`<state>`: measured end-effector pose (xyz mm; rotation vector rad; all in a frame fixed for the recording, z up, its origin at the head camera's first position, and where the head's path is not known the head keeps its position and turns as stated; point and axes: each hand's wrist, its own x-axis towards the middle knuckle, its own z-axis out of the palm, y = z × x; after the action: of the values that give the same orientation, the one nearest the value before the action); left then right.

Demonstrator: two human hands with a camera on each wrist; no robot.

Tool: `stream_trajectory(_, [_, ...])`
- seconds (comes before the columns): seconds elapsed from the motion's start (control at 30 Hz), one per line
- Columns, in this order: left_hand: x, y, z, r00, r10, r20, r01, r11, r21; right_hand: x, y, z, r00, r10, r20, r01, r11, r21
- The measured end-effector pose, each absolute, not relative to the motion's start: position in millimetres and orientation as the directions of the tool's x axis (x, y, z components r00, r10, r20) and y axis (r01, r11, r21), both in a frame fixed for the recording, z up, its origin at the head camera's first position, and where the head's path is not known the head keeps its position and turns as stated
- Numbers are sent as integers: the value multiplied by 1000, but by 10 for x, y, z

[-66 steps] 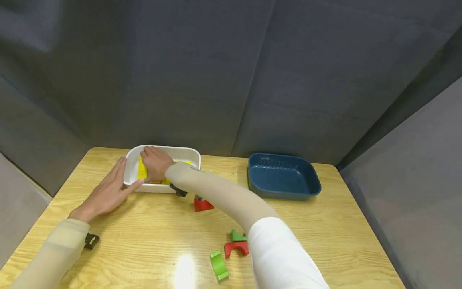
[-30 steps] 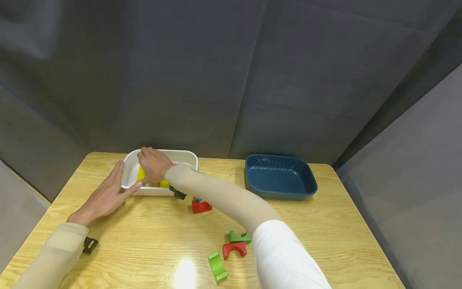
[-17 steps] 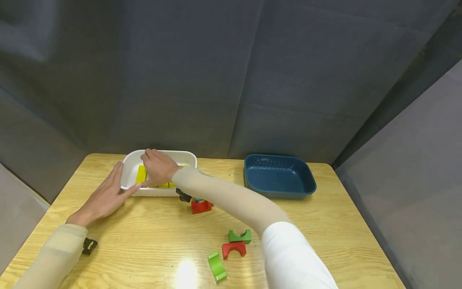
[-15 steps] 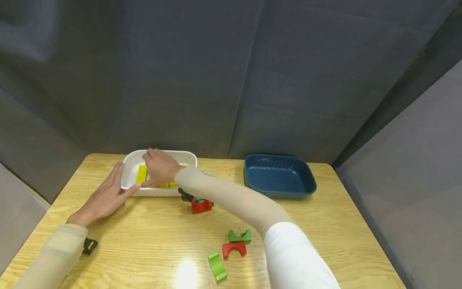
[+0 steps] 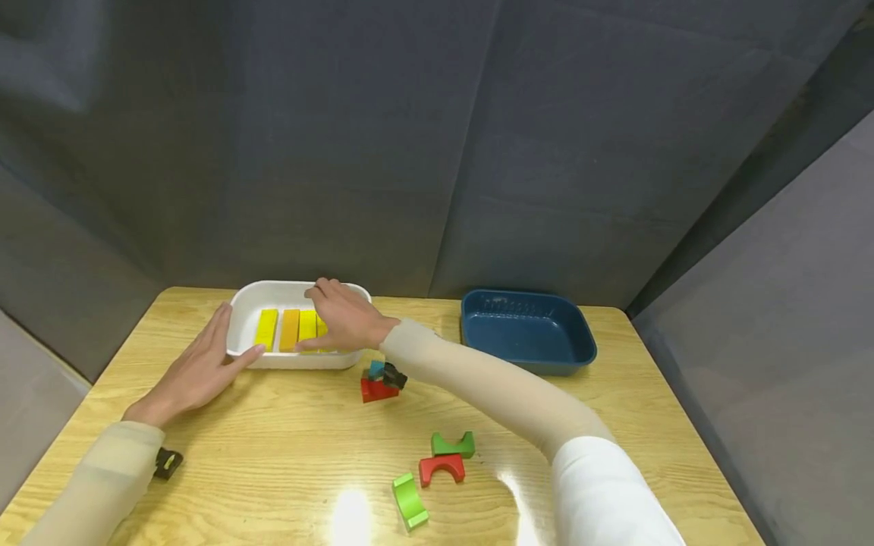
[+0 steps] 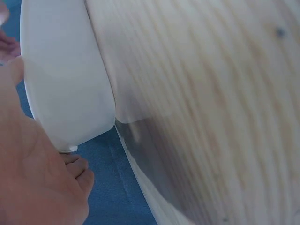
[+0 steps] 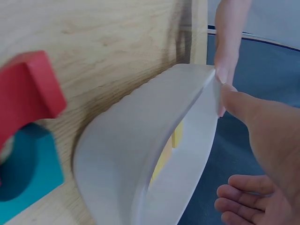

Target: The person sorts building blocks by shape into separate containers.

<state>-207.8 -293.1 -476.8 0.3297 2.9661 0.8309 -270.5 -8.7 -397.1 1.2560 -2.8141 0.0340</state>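
A white bin (image 5: pixel 293 362) stands near the table's back edge at the left. In it lie a yellow block (image 5: pixel 266 329), an orange block (image 5: pixel 290 331) and more yellow ones in a row, the rightmost partly behind my right hand. My left hand (image 5: pixel 198 371) rests against the bin's left end, fingers straight and thumb at the front corner. My right hand (image 5: pixel 344 315) is over the bin's right half, thumb low toward the front wall, fingers toward the back rim. In the right wrist view, nothing shows between its spread thumb and loosely bent fingers (image 7: pixel 239 206).
A dark blue bin (image 5: pixel 532 356) stands to the right at the back. Under my right wrist sit a red block (image 5: pixel 375 392) and a teal block (image 5: pixel 376 368). Nearer are a green arch (image 5: pixel 454 446), a red arch (image 5: pixel 441 469) and a light green arch (image 5: pixel 410 502).
My right hand has moved right across the bin, uncovering the yellow and orange blocks at its left and middle. My left hand stays at the bin's left end.
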Motion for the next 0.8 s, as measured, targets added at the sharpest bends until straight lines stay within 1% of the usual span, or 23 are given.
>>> stream_trajectory(0.13, [-2065,-2924,-4761,-976,217,16,193,833,519,-2599,145,-3945,-680,-727,91,-732,680,-40])
stream_trajectory(0.27, [-2073,-2919,-4744,-975,221,19,200,835,512,-2488,406,-3915,-714,-692,104,-700,706,-107])
stream_trajectory(0.5, [-2077,-2910,-4726,-975,223,18,201,841,502,-2272,923,-3924,-753,-642,145,-657,718,-230])
stream_trajectory(0.6, [-2066,-2910,-4725,-974,226,22,206,840,502,-2173,1154,-3928,-783,-605,145,-620,742,-255])
stream_trajectory(0.7, [-2056,-2906,-4724,-973,228,28,211,836,507,-2075,1387,-3936,-815,-560,151,-580,775,-252])
stream_trajectory(0.8, [-2048,-2897,-4727,-973,231,32,214,832,511,-1981,1614,-3955,-831,-526,178,-555,798,-235])
